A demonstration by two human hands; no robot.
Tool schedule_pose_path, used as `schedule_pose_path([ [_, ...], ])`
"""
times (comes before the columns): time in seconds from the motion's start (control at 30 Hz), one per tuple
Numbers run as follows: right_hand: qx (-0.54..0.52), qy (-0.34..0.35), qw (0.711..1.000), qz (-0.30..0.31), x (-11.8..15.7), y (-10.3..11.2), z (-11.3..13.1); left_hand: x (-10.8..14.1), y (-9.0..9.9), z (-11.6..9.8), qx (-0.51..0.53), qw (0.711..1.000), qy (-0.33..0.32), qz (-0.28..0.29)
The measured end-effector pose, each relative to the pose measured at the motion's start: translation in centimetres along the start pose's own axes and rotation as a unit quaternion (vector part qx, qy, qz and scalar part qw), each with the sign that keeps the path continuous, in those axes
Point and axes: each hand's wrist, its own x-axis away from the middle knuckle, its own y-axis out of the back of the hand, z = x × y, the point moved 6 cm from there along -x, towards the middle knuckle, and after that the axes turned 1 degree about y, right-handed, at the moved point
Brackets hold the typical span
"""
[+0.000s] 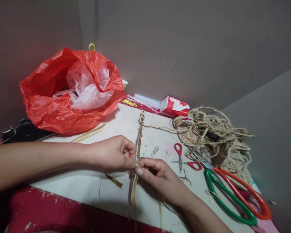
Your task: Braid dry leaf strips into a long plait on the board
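A thin brown braid of plant fibre (140, 136) runs upright across the middle of the white board, and loose pale strands (134, 191) hang from its lower end. From the left, my left hand (113, 152) pinches the braid near that end, its fingers curled. My right hand (157, 174) closes on the same spot from the right, thumb and forefinger pressed together on the strands. The two hands almost meet there, and the fingertips hide part of the braid. A short dark strip (113, 181) lies on the board below my left hand.
A red plastic bag (38, 100) holding white plastic stands at back left. On the right lie a tangled heap of cord (223, 136), small red-handled scissors (180, 157) and large scissors with green and orange handles (232, 199). A red tissue pack (174, 108) sits behind.
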Motion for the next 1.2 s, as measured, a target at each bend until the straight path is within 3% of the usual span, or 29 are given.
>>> schedule_pose_path([
  [0.3, 0.226, 0.111, 0.967, -0.046, 0.11, -0.04, 0.74, -0.64, -0.13, 0.96, 0.067, 0.997, 0.032, 0.023],
  [0.83, 0.108, 0.022, 0.994, 0.027, 0.07, -0.04, 0.79, -0.63, -0.35, 0.79, 0.105, 0.993, 0.04, 0.031],
  [1.07, 0.133, 0.016, 0.991, -0.008, -0.01, -0.34, 0.51, -0.53, 0.03, 0.87, 0.054, 0.998, 0.029, -0.003],
  [1.2, 0.183, 0.022, 0.98, -0.071, 0.22, -0.39, -0.03, -0.13, -0.12, 0.68, 0.029, 0.998, 0.045, -0.024],
])
